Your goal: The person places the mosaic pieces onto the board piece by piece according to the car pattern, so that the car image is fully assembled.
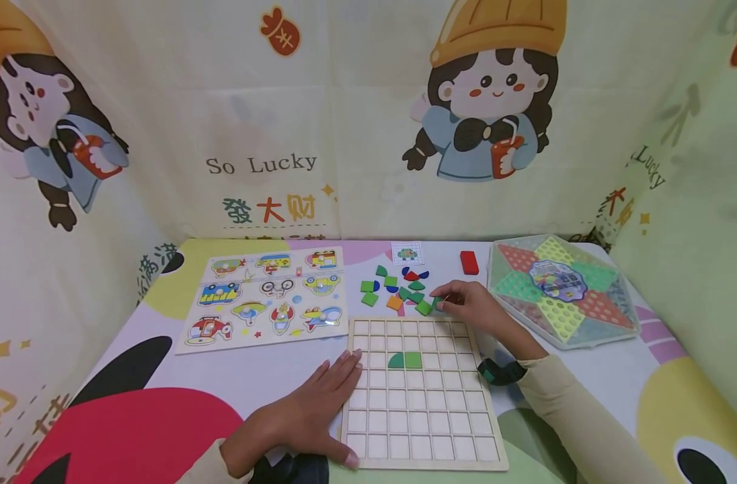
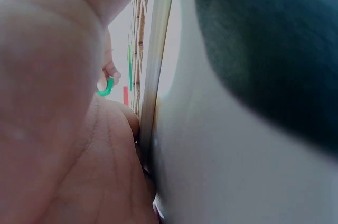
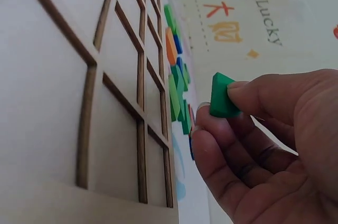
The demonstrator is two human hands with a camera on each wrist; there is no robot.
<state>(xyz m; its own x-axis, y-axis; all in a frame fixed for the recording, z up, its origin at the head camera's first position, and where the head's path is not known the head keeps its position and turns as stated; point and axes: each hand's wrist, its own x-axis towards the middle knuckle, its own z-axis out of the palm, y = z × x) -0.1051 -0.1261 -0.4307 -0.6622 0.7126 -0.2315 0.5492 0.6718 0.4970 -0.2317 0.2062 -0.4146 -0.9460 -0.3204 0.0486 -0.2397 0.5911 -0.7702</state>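
My right hand (image 1: 479,310) pinches a small dark green block (image 3: 221,97) between thumb and fingertips, above the far right corner of a wooden grid board (image 1: 425,464). In the right wrist view the block is held off the table. My left hand (image 1: 313,411) lies along the board's left edge, fingers extended and thumb at the near left corner. Side by side in the grid sit a dark green quarter-round piece (image 1: 396,361) and a light green square (image 1: 413,360). Beyond the board lie loose pieces, among them an orange square (image 1: 395,303) and a green square (image 1: 370,300).
A vehicle puzzle board (image 1: 259,316) lies at the left. At the right is a clear plastic case (image 1: 586,329) with coloured patterns. A small pattern card (image 1: 407,253) and a red block (image 1: 469,263) lie at the back, before the printed cloth wall (image 1: 368,134).
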